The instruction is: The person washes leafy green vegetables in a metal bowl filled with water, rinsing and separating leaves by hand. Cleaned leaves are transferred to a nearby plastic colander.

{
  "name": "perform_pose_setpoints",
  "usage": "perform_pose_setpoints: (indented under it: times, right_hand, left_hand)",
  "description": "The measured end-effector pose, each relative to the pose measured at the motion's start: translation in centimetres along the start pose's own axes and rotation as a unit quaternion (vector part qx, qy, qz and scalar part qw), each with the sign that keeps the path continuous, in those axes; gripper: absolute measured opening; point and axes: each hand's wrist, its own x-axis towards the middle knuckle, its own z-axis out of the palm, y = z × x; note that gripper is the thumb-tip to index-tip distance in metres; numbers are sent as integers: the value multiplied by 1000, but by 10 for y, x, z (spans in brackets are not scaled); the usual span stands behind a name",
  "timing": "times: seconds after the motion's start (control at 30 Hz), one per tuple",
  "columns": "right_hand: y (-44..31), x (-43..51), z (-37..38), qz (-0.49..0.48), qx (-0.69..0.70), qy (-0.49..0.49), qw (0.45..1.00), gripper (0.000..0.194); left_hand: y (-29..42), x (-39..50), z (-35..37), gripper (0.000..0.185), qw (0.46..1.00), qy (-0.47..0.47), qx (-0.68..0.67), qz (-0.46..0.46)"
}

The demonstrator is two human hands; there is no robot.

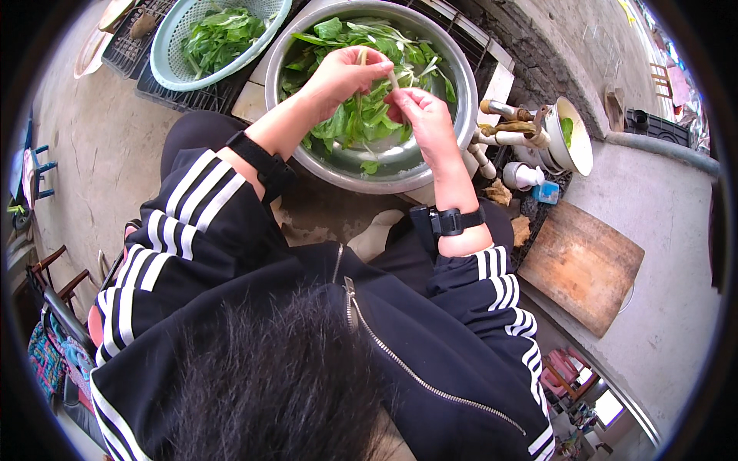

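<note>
A wide metal basin (373, 185) of water and leafy greens (375, 118) is in front of me. Over its middle, my left hand (349, 69) pinches a pale stalk (394, 79) of the greens between thumb and fingers. The fingers of my right hand (425, 115) grip the lower part of that same stalk, close to my left thumb. Leaves hang below my left hand, though I cannot tell whether they belong to this stalk. My palms hide part of the greens. A loose leaf (369, 167) floats near the basin's near edge.
A light-blue plastic colander (167, 60) of greens stands left of the basin. To the right are pipes (507, 137), a white bowl (581, 147) with a leaf inside, a pump bottle (519, 176), a blue box (546, 192) and a wooden board (582, 265).
</note>
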Motion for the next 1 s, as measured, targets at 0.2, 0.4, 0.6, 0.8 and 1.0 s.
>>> perform_pose_setpoints:
  times: [0.2, 0.4, 0.6, 0.8, 1.0]
  right_hand:
    - [6, 1, 23, -97, 143, 146, 974, 13]
    - [8, 8, -14, 31, 397, 135, 907, 26]
    - [12, 12, -19, 64, 424, 36, 903, 31]
    - [2, 9, -8, 27, 360, 26, 932, 27]
    - [-4, 5, -1, 12, 336, 57, 940, 25]
  left_hand:
    - [-5, 3, 5, 10, 958, 111, -261, -40]
    - [19, 11, -24, 12, 994, 102, -31, 26]
    - [12, -5, -1, 14, 971, -59, 223, 70]
    - [2, -18, 20, 31, 958, -138, 249, 38]
    - [-7, -18, 26, 20, 959, -54, 275, 48]
